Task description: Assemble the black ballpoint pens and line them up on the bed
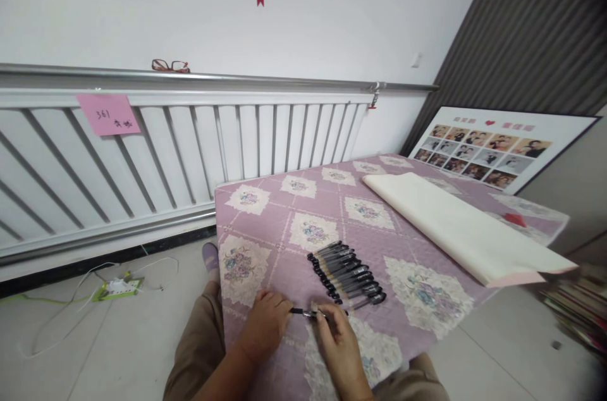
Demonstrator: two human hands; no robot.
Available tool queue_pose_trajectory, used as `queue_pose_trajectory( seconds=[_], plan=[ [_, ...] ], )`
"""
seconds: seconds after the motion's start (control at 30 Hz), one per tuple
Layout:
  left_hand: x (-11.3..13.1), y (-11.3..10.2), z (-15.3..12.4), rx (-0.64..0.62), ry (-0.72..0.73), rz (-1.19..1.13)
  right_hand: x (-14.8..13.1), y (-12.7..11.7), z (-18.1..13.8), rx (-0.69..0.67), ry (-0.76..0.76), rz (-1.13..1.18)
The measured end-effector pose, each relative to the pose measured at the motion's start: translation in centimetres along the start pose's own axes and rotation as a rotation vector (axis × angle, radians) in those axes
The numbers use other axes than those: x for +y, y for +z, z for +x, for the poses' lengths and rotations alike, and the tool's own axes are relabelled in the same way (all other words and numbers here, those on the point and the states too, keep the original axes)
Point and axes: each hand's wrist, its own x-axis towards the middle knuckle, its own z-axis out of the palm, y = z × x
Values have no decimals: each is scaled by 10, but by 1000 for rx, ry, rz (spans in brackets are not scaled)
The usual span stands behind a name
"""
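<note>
My left hand (266, 320) and my right hand (337, 339) meet near the front edge of a table under a pink flowered cloth (284, 224). Together they pinch a single black pen (303, 312) that lies level between them, the left at one end, the right at the other. Just beyond the hands lies a neat row of several black pens (348, 276), side by side on the cloth. Both hands have their fingers closed.
A long cream paper roll (465, 233) lies across the table's right side. A framed photo collage (493, 147) leans at the back right. A white radiator (180, 148) with a pink note (109, 114) lines the wall. A power strip (116, 288) and cables lie on the floor at left.
</note>
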Motion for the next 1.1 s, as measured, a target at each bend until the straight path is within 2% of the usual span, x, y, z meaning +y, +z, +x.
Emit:
queue_pose_trajectory(
  seconds=[0.07,0.13,0.3,0.47,0.77,0.83,1.0,1.1],
  plan=[
    [0,-1,0,10,-34,-3,5,1,-1,85,57,-23],
    [1,-2,0,26,-81,-2,6,1,-1,105,48,-78],
    [2,-4,1,55,-173,8,-1,2,4,-39,-113,-247],
    [3,-5,3,23,-207,24,-2,6,3,-56,-180,-385],
    [3,-2,2,2,-149,43,-24,3,5,-266,-232,-353],
    [3,-2,1,3,-117,33,-22,3,5,-233,-224,-290],
    [9,-9,-3,11,7,-38,-6,2,3,-11,-71,-123],
    [17,-16,1,-28,111,-71,-3,0,2,12,-13,-71]
  ],
)
